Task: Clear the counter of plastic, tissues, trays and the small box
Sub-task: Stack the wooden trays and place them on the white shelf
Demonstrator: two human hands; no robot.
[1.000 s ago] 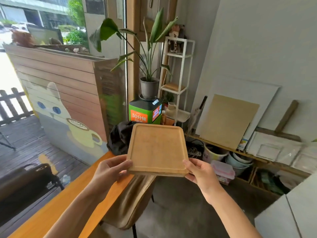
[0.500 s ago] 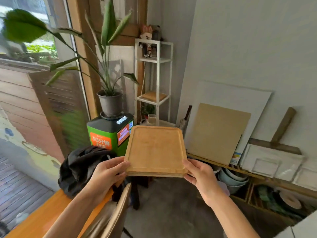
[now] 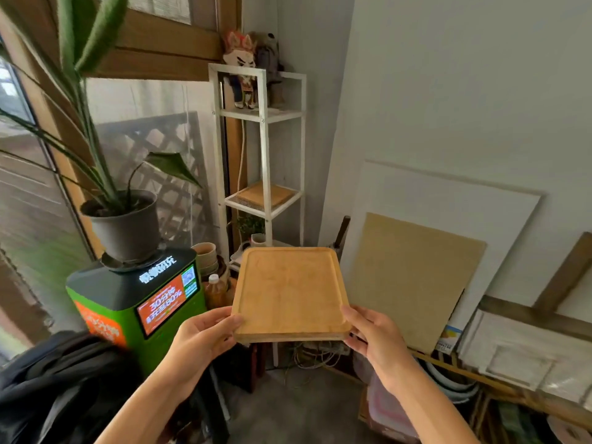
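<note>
A square wooden tray (image 3: 290, 291) with a raised rim is held level in mid-air in front of me. My left hand (image 3: 201, 342) grips its near left corner, thumb on top. My right hand (image 3: 373, 339) grips its near right corner the same way. The tray's top is bare. Beyond it stands a white metal shelf unit (image 3: 264, 149), whose middle shelf carries another wooden tray (image 3: 266, 192). The counter is out of view.
A green machine (image 3: 141, 309) with a lit screen stands at the left, a potted plant (image 3: 123, 225) on top. A black bag (image 3: 61, 386) lies at the lower left. Boards (image 3: 413, 277) lean on the right wall above a low rack of tubs. Cables lie on the floor.
I have walked towards the corner with the tray in both hands. The white shelf and green machine are much closer, and the orange counter has dropped out of view.
</note>
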